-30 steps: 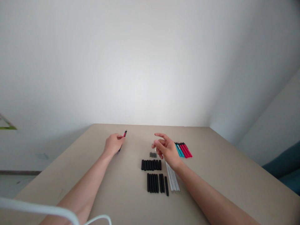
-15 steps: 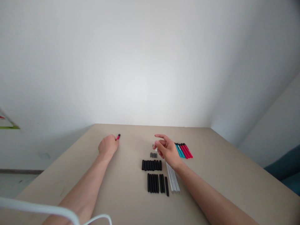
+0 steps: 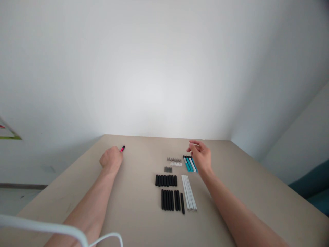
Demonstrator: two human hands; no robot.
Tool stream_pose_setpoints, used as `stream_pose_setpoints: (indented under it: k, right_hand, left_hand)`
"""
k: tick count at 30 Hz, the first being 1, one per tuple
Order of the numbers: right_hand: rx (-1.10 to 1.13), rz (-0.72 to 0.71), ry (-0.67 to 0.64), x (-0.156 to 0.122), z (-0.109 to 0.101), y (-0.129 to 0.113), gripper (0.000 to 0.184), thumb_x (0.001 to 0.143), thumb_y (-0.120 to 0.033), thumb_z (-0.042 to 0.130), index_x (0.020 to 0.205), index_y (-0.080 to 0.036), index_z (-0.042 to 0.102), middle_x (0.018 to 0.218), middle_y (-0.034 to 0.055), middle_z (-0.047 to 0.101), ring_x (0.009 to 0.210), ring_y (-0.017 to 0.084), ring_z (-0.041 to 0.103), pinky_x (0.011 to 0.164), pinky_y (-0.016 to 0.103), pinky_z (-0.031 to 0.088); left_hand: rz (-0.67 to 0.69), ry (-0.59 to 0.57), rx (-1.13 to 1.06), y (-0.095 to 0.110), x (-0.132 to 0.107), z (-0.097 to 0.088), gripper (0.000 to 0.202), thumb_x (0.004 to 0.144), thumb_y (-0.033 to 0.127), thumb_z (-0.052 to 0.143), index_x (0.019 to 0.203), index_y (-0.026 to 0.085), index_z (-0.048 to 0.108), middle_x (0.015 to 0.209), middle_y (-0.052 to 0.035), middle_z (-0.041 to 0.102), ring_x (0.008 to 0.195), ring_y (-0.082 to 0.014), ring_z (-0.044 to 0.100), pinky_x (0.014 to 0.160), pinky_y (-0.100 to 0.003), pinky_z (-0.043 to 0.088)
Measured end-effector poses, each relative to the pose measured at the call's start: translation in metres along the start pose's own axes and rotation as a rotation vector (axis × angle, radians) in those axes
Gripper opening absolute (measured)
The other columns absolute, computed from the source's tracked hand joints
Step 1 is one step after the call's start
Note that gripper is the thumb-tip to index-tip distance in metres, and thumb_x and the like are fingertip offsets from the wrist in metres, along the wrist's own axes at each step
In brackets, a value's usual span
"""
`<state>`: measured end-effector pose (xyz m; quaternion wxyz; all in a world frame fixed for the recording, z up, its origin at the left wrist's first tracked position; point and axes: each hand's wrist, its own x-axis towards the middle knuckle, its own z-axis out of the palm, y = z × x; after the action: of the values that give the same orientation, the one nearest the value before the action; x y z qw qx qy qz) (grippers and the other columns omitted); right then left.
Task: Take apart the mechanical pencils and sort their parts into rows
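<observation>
at the far left of the table (image 3: 144, 224), the left hand (image 3: 111, 159) is closed, back up, with its fingers curled in around a pink and black pen (image 3: 122, 148); only the pen's far end shows, poking out past the right side of the fist and tilted away to the right, and i cannot tell whether the pen rests on the tabletop. well apart on the right, the right hand (image 3: 201, 156) is at the right edge of a row of teal and white pen barrels (image 3: 190, 164), covering part of that side. its fingers are loosely bent and partly open, pointing left and away, and i cannot tell whether they have hold of anything small. left of the barrels lie a row of tiny springs (image 3: 174, 160), a row of small white pieces (image 3: 176, 164) just nearer, and a little cluster of dark grey bits (image 3: 168, 169) nearer again. then comes a row of short black tubes (image 3: 166, 180), and nearer than those a group of longer black tubes (image 3: 167, 200), with a single black tube (image 3: 182, 203) slightly tilted at its right. just right of that, thin white refills (image 3: 189, 193) lie side by side, their metal tips toward the near side.
</observation>
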<state>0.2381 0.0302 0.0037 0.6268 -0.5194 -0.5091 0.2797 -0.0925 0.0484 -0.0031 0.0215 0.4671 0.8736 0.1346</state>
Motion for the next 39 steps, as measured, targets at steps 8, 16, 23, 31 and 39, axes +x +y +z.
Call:
stream_pose_setpoints:
  k: [8,16,23,31,39]
  right_hand:
    - [-1.056,0.256,0.124,0.034,-0.063,-0.001,0.030,0.073,-0.025,0.049,0.096,-0.019,0.067,0.089,0.0129,0.069,0.087,0.028,0.063,0.069,0.033,0.045]
    - [-1.245,0.405,-0.174,0.033,-0.061,0.011,0.033,0.068,-0.020,0.052,0.095,-0.010,0.068,0.095,0.0220,0.067,0.091,0.034,0.064,0.068,0.035,0.048]
    - [-1.268,0.391,-0.225,0.035,-0.063,0.019,0.031,0.070,-0.019,0.052,0.095,-0.011,0.067,0.096,0.0210,0.067,0.092,0.032,0.064,0.070,0.035,0.049]
    - [-1.271,0.351,-0.236,0.036,-0.066,0.028,0.027,0.070,-0.017,0.051,0.090,-0.011,0.068,0.090,0.0213,0.067,0.087,0.031,0.065,0.066,0.035,0.048]
    - [-1.272,0.331,-0.224,0.036,-0.066,0.030,0.023,0.070,-0.018,0.053,0.086,-0.011,0.068,0.088,0.0208,0.068,0.087,0.031,0.065,0.066,0.034,0.048]
  left_hand:
    - [-0.023,0.002,0.006,0.000,0.001,0.001,0.031,0.078,0.032,0.052,0.097,0.016,0.070,0.099,-0.0195,0.068,0.092,-0.0344,0.063,0.067,-0.041,0.050]
    - [-0.019,-0.011,0.012,-0.002,0.002,0.002,0.032,0.077,0.031,0.052,0.098,0.016,0.070,0.101,-0.0199,0.067,0.092,-0.0336,0.063,0.067,-0.040,0.050]
    - [-0.025,-0.014,0.012,-0.001,0.002,0.001,0.031,0.078,0.029,0.051,0.098,0.015,0.070,0.099,-0.0203,0.067,0.091,-0.0335,0.064,0.066,-0.039,0.050]
    - [-0.013,-0.005,0.006,-0.002,0.003,0.002,0.030,0.078,0.031,0.053,0.098,0.016,0.070,0.100,-0.0200,0.067,0.091,-0.0336,0.063,0.065,-0.039,0.049]
    - [-0.020,-0.012,0.007,-0.001,0.002,0.001,0.030,0.077,0.027,0.052,0.098,0.016,0.070,0.101,-0.0198,0.067,0.092,-0.0335,0.063,0.067,-0.040,0.049]
